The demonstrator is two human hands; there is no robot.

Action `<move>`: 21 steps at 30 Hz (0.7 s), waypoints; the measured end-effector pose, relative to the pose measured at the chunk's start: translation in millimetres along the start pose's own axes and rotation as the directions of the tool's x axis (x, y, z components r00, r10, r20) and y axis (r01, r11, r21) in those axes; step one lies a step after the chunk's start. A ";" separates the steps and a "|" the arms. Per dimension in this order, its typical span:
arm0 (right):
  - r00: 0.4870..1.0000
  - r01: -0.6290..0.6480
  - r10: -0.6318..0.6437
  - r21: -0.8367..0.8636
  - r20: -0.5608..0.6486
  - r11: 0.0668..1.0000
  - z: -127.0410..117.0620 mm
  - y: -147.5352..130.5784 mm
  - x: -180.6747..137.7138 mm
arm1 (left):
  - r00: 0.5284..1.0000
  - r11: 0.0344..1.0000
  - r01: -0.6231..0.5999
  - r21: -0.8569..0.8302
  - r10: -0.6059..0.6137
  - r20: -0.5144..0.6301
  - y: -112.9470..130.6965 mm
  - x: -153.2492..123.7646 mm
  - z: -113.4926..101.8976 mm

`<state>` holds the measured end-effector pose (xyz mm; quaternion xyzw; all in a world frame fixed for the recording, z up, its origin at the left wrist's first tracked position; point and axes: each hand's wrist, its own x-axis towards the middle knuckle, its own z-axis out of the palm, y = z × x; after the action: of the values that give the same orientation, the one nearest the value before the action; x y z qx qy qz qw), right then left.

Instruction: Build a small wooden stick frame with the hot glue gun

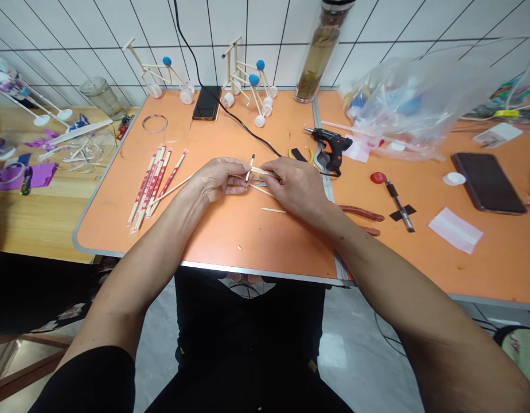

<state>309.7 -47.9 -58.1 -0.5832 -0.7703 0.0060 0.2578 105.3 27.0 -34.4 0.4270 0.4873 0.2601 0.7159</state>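
Note:
My left hand (pixel 224 179) pinches a short wooden stick (pixel 250 168) with black ends, held crosswise near its fingertips. A pale wooden stick (pixel 260 170) meets it roughly at a right angle, and my right hand (pixel 298 184) is closed on the other end of that one. Whether the two sticks are joined cannot be made out. On the orange table (pixel 230 229) below lie a cut stick piece (pixel 273 210) and a tiny chip (pixel 239 247). Left of my left hand are several chopsticks in red-printed wrappers (pixel 151 186) and a bare chopstick (pixel 172 190).
A black glue gun (pixel 331 146) and red-handled pliers (pixel 362 214) lie to the right. Stick models with blue balls (pixel 253 80) and white wheels stand by the wall. A phone (pixel 207 103), tall bottle (pixel 320 54), plastic bag (pixel 402 103), pen (pixel 400 206) and second phone (pixel 488 182) surround them.

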 end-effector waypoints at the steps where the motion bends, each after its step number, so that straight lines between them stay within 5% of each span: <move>1: 1.000 -0.003 0.003 -0.002 -0.004 1.000 0.2 0.0 0.0 | 1.000 1.000 -0.001 -0.002 0.001 0.001 0.0 0.0 0.1; 21: 0.999 -0.044 0.044 -0.012 -0.011 0.999 -4.1 -2.1 -0.9 | 0.998 0.998 -0.067 -0.003 0.067 -0.013 -0.4 6.2 -9.9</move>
<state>309.7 -50.6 -54.2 -0.6017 -0.7560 0.0039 0.2579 98.6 35.2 -39.3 0.4400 0.4769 0.2876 0.7044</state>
